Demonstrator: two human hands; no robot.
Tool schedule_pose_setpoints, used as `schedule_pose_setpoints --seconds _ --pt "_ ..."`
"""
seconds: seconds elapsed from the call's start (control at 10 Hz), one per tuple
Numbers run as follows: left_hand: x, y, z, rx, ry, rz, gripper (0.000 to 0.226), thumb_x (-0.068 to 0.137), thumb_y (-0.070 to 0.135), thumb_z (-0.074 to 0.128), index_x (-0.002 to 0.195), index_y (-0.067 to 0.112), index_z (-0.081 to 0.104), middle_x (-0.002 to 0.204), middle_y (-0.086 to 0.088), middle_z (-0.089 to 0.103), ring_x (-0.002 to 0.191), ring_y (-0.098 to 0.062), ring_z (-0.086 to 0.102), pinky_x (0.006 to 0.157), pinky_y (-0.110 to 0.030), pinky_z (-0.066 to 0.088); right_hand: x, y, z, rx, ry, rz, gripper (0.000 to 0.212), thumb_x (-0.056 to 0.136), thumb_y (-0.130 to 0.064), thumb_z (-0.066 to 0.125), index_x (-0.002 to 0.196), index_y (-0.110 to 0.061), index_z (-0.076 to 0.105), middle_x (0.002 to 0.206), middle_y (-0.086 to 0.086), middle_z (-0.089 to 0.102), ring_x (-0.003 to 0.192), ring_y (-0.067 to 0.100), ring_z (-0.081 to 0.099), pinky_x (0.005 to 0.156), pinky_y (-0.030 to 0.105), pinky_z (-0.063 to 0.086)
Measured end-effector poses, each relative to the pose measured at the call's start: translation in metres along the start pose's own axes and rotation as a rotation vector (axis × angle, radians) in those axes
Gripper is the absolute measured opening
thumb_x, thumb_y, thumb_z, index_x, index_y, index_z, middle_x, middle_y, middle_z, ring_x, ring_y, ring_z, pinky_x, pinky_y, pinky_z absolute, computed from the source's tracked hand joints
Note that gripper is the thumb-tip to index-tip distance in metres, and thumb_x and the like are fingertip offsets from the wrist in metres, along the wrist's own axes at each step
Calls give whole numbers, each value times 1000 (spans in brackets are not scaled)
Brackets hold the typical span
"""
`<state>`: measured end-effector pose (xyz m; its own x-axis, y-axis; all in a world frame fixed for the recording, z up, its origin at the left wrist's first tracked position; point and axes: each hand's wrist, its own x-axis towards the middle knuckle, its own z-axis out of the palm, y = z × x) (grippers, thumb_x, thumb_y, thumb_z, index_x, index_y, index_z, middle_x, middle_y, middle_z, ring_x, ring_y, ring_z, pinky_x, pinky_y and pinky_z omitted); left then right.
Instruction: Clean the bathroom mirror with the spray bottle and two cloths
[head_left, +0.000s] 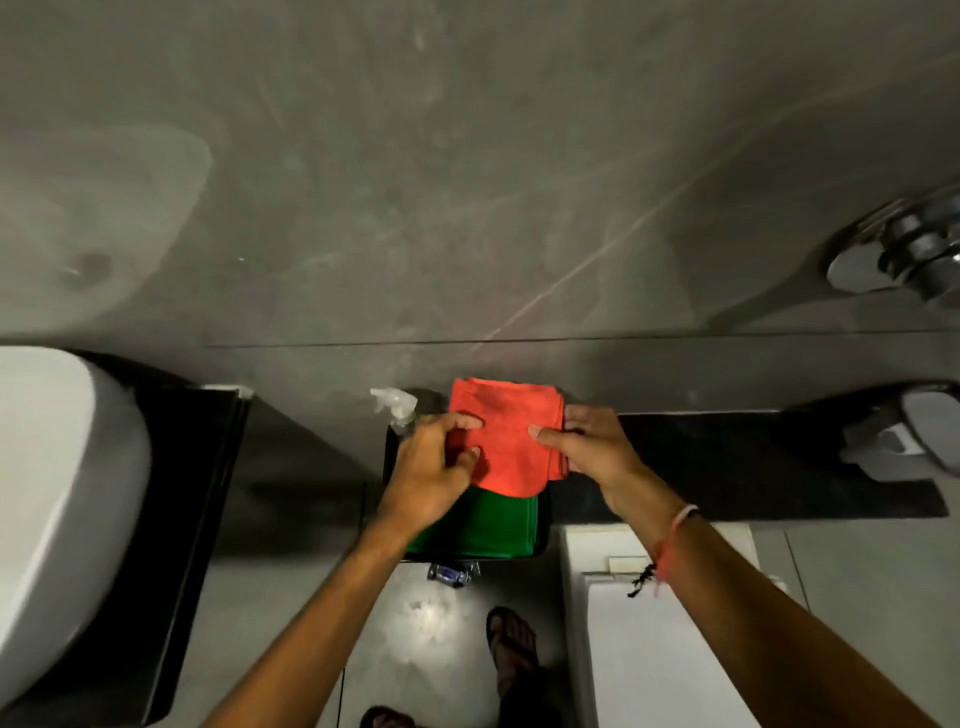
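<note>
A folded orange-red cloth (506, 431) is held between both hands just below the wall, above a black tray (543, 540). My left hand (431, 473) pinches its left edge and my right hand (592, 447) grips its right edge. A folded green cloth (483, 525) lies flat in the tray, partly under the orange one. A clear spray bottle (397, 408) stands at the tray's far left corner, right beside my left hand. The mirror itself does not show.
A white basin (57, 493) sits on a dark counter at the left. A black ledge (753, 467) runs to the right, with a chrome fitting (898, 254) on the grey wall above it. A white toilet tank (654, 623) is below right. My sandalled feet stand on the floor.
</note>
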<state>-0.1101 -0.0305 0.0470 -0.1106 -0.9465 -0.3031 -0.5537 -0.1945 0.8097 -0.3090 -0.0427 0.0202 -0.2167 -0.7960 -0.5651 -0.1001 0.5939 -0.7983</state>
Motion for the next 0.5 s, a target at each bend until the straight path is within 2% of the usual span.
schedule_pose_setpoints --seconds 0.1,0.2,0.3,0.4,0.5 --pt "14 -28 25 71 -56 -74 50 89 -4 59 138 7 57 143 -13 54 132 -28 55 118 -34 39 30 26 20 12 70 34 44 83 6 78 124 11 65 123 33 68 103 33 67 98 52 57" --pt "26 -48 40 145 -90 -56 58 92 -9 51 148 7 47 156 -10 38 141 -20 41 114 -4 20 53 43 35 -59 113 5 40 78 14 75 117 10 67 108 26 72 95 30 67 86 38 61" --pt "36 -69 51 234 -127 16 67 93 -10 44 156 12 33 164 -7 21 149 -20 31 119 -7 9 66 56 42 -130 207 -70 38 75 13 74 111 7 66 97 17 67 87 23 63 85 28 59" --pt "39 -80 54 376 -202 7 76 96 -1 46 161 20 13 170 -9 -7 146 -33 38 124 -31 26 60 56 40 -311 190 -153 36 77 2 80 111 -2 66 98 12 68 90 27 67 94 47 58" --pt "32 -70 55 614 -133 -17 76 98 13 51 161 26 12 170 -12 -17 127 -41 56 104 -44 51 41 49 34 -561 234 -295 37 83 -20 78 116 -13 63 118 12 66 108 33 66 93 48 57"
